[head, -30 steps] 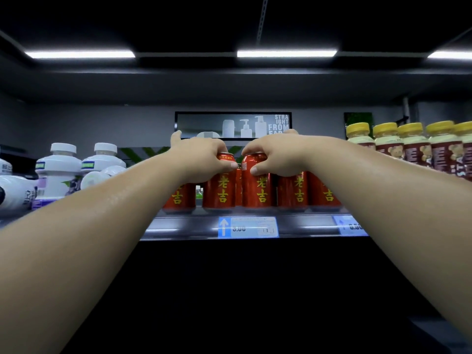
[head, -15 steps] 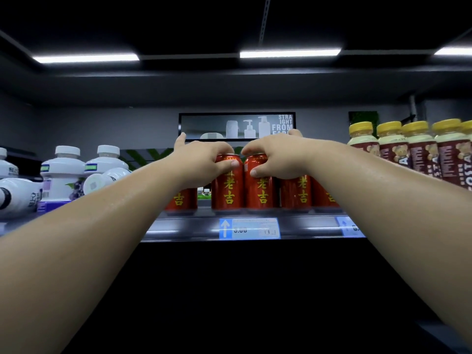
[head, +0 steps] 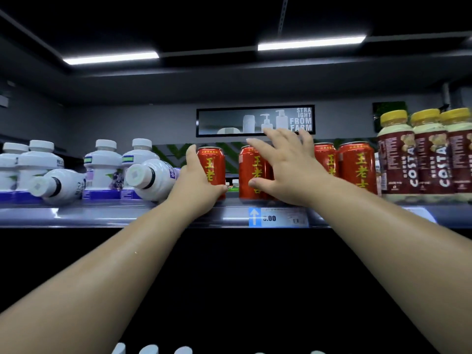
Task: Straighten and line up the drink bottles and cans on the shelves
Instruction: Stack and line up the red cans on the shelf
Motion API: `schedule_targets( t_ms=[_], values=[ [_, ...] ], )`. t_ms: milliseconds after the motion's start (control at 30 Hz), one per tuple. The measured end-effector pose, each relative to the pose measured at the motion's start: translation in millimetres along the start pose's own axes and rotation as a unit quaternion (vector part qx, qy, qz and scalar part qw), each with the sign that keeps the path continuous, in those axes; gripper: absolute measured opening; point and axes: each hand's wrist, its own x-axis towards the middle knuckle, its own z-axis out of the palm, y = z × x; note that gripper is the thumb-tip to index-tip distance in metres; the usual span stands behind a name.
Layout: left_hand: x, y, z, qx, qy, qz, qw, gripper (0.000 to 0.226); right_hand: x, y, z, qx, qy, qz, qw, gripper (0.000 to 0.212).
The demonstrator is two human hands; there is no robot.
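Several red cans with yellow characters stand in a row on the shelf [head: 127,216]. My left hand [head: 195,186] grips the leftmost red can [head: 212,163] from its left side, thumb curled across its base. A gap separates that can from the second red can [head: 249,172]. My right hand [head: 290,169] is spread in front of the second can and its neighbour, fingers straight, thumb touching the second can low down. More red cans [head: 357,166] stand to the right, partly hidden by my right hand.
Left of the cans stand white bottles [head: 103,162]; two white bottles lie on their sides [head: 57,185] [head: 150,178]. Yellow-capped Costa bottles [head: 398,159] stand upright at the right. A price tag [head: 279,217] sits on the shelf edge. White caps [head: 150,350] show on a lower shelf.
Both hands gripped the tops of two adjacent middle cans before. Now the left hand holds the leftmost can lower down, the right hand has opened and spread, and a gap shows between the cans.
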Motion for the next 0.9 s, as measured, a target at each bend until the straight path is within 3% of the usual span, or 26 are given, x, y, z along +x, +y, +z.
schedule_targets(
  t_ms=[200, 367, 467, 567, 667, 900],
  values=[
    [1.8, 0.4, 5.6, -0.044, -0.027, 0.056, 0.997, 0.099, -27.8, -5.3, 22.6, -0.002, 0.020, 0.087, 0.996, 0.083],
    [-0.3, -2.8, 10.8, -0.026, -0.022, 0.073, 0.997, 0.091, -30.3, -8.7, 27.5, -0.008, 0.010, 0.108, 0.994, 0.082],
    [-9.0, 0.1, 19.5, 0.058, 0.023, 0.094, 0.994, 0.098, -34.0, -8.5, 24.4, -0.009, 0.019, 0.100, 0.995, 0.083],
    [-19.8, 7.0, 35.1, 0.178, 0.085, 0.191, 0.962, 0.093, -45.9, 4.7, 16.1, -0.037, 0.028, 0.105, 0.993, 0.085],
    [-23.2, 26.6, 50.3, 0.244, 0.060, 0.260, 0.932, 0.085, -58.1, 27.5, 10.6, -0.056, 0.020, 0.138, 0.989, 0.086],
    [-25.3, 44.9, 78.3, 0.267, 0.024, 0.288, 0.919, 0.073, -64.5, 37.0, 21.2, -0.008, 0.005, 0.154, 0.988, 0.078]
  ],
)
